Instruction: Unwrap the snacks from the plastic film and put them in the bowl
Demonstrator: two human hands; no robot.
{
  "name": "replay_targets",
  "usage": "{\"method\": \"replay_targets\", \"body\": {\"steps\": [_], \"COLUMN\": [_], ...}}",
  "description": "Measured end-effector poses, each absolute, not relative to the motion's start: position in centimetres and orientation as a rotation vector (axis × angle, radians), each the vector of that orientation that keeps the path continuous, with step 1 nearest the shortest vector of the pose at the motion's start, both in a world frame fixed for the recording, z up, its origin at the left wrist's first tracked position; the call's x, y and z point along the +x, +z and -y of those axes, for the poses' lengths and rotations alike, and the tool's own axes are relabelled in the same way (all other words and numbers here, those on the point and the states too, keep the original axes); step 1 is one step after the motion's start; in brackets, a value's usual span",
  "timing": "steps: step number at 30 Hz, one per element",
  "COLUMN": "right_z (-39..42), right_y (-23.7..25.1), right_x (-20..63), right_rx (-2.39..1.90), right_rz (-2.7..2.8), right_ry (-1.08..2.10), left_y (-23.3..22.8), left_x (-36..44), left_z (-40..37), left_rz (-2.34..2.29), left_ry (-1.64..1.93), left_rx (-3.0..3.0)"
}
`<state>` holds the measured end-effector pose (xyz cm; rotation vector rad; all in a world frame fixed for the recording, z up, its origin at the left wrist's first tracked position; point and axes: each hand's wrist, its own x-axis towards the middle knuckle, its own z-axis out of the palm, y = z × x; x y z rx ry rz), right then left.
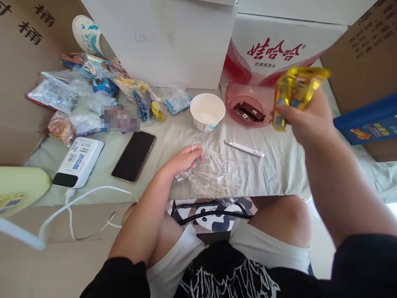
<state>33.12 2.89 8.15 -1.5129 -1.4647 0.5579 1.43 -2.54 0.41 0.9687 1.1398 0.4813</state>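
Note:
My right hand (305, 118) is raised over the right side of the table and grips a shiny yellow snack packet (294, 89), held above the pink bowl (235, 93). My left hand (182, 159) rests at the table's front edge with its fingers closed on a crumpled clear plastic bag (212, 171) that lies flat on the cloth. A white paper cup (207, 111) stands just beyond the bag, and a white pen-like tool (244, 148) lies to its right.
A black phone (134, 155) and a white power bank (79, 161) with a cable lie at the left. Several wrapped snacks in clear bags (77, 99) are piled at the back left. Brown wrapped bars (249, 111) lie in the pink bowl. Cardboard boxes surround the table.

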Motion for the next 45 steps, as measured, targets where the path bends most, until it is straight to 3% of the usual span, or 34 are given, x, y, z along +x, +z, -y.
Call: {"method": "replay_targets", "body": {"steps": [2,6,12,22,25,29,34,39,45], "right_z": [-7.6,-14.5,-17.5,-17.4,-15.1,-5.4,6.7,8.2,7.9], "right_y": [9.2,7.9,3.6,0.8,2.9,6.3,2.7,-2.8,-1.9], "right_x": [33.1,33.4,36.4,37.2,35.8,31.7,26.7,26.5,28.5], "right_rx": [-1.867,-2.251,-1.967,-1.738,-1.728,-1.530,-0.965,-1.029,-1.175], "right_rz": [1.673,1.795,1.842,2.072,1.957,1.859,2.149,2.432,2.508], "right_ry": [0.407,0.468,0.415,0.394,0.316,0.284,0.586,0.468,0.226], "left_y": [0.3,0.2,0.1,1.0,0.7,0.2,0.3,0.0,0.3], "left_x": [1.5,1.4,1.2,1.6,1.5,1.3,1.0,0.3,0.0], "left_z": [2.6,2.7,2.9,3.0,3.0,3.0,3.0,3.1,1.9], "left_rz": [-1.134,-1.101,-1.080,-1.135,-1.127,-1.069,-1.126,-1.217,-1.462], "left_ry": [0.468,0.473,0.499,0.464,0.481,0.500,0.544,0.623,0.925], "left_rx": [0.984,1.004,1.003,1.030,1.026,1.047,1.011,1.011,0.906]}}
